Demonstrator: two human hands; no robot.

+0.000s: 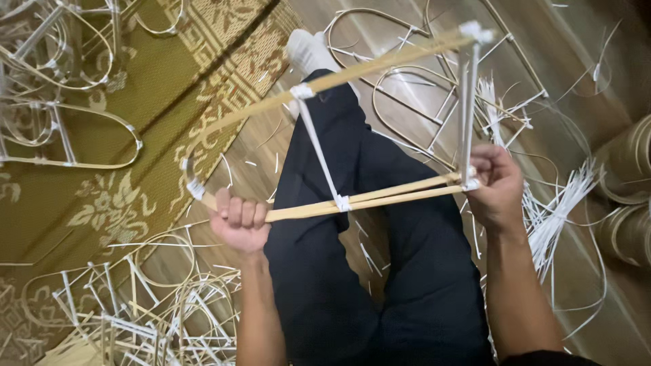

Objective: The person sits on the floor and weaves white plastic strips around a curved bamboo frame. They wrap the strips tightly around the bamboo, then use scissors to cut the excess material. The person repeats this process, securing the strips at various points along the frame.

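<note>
Your left hand (239, 220) is wrapped tight round the bent end of the bamboo frame (380, 59). Your right hand (497, 186) pinches its white-tied corner, fingers closed on it. The frame sits over your legs (366, 271), w/ more frames (68, 129) on the mat (169, 81).

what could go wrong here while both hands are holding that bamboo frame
The bamboo frame is bent into a tight curve by the left hand, so a strip may crack or spring back. The right hand pinches a white tie joint that could slip. Loose white strips on the floor might snag the frame.
</note>
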